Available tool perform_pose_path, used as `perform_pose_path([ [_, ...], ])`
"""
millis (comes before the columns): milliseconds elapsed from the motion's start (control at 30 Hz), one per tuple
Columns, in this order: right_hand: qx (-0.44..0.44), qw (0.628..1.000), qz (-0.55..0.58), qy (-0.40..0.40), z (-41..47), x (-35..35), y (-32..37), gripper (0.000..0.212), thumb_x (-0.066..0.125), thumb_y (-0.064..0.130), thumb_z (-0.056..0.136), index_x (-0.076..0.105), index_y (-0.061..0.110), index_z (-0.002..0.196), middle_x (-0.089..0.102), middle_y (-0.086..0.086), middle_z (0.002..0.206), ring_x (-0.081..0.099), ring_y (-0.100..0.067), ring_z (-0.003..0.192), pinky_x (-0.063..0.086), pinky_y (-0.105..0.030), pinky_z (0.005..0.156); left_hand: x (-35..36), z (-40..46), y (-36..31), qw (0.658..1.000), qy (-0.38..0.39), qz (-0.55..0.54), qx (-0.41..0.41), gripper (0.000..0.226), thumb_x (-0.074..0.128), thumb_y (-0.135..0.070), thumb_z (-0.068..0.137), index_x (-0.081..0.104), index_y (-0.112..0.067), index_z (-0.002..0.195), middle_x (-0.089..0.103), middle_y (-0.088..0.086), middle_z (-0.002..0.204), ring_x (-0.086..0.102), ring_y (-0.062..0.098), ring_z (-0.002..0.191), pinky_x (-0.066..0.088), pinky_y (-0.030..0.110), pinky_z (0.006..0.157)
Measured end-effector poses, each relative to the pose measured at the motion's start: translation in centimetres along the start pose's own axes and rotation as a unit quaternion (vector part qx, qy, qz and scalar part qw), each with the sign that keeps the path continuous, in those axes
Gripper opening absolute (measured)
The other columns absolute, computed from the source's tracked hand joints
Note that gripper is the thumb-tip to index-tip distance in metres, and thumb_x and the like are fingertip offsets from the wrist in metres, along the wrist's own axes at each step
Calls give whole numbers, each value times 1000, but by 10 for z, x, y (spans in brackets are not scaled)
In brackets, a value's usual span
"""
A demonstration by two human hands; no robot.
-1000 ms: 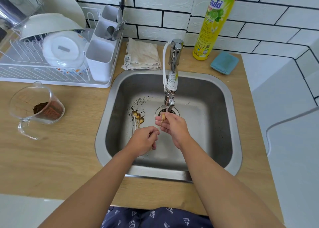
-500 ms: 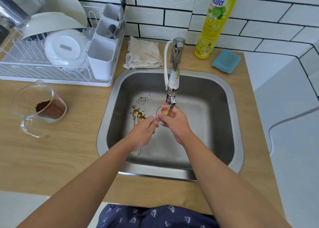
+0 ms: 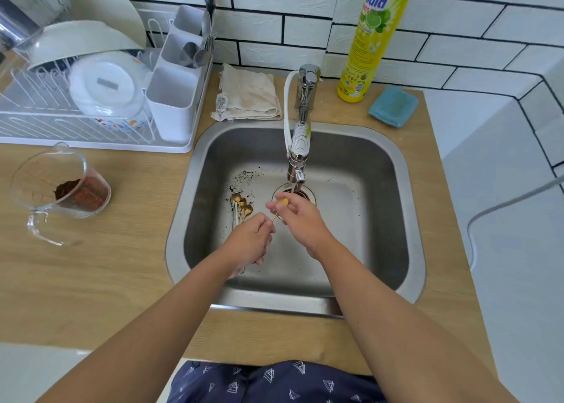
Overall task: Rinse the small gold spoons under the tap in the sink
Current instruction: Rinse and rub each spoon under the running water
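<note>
White brick tiles are backing a light wooden worktop (image 3: 91,274) holding a square steel sink (image 3: 409,250). Both hands, left (image 3: 250,241) and right (image 3: 300,216), are pinching one small gold spoon (image 3: 282,202) under the chrome tap (image 3: 300,146).

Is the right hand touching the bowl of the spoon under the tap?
Touching. In the head view the right hand has its fingers on the gold spoon bowl, with no gap visible.

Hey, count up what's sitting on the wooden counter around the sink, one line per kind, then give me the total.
Dish rack: 1
Glass measuring cup: 1
Folded cloth: 1
Dish soap bottle: 1
Blue sponge: 1
Total: 5
</note>
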State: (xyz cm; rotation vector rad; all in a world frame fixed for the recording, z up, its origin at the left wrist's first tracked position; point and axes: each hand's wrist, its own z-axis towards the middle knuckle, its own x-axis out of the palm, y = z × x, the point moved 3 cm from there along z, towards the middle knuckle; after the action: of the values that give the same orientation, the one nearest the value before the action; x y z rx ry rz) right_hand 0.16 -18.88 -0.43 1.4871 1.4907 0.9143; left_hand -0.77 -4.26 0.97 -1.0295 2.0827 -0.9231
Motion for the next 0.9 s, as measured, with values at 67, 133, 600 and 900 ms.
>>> perform_pose_path([
  [67,-10,999,22,-21,-1,-3,1,19,54,22,105,68,16,117,81,5,99,75,-8,99,53,-27,95,-2,-2,1,1000,3,6,10,25,37,-30,104,57,-19,94,48,-6,62,39,6,44,42,27,47],
  [133,3,997,74,-23,-1,-4,-1,23,49,25,108,69,17,114,81,4,102,75,-8,101,53,-30,101,-5,-2,-1,1000,13,-23,-1,25,38,-30,103,58,-18,94,45,-8,59,37,7,43,40,26,45],
  [600,44,972,229,9,2,-17,-9,33,71,11,95,65,7,127,80,-5,103,72,-11,79,57,-23,82,-19,-12,0,991,77,-95,-59,25,45,-29,105,65,-14,108,61,-5,74,41,9,49,26,21,38],
  [900,11,979,205,-7,-3,-17,-10,11,73,10,94,72,14,104,79,-3,89,71,-12,73,57,-26,80,-19,-19,-3,897,163,-383,-147,20,53,-24,101,63,-9,110,57,0,78,34,2,36,22,13,30],
])
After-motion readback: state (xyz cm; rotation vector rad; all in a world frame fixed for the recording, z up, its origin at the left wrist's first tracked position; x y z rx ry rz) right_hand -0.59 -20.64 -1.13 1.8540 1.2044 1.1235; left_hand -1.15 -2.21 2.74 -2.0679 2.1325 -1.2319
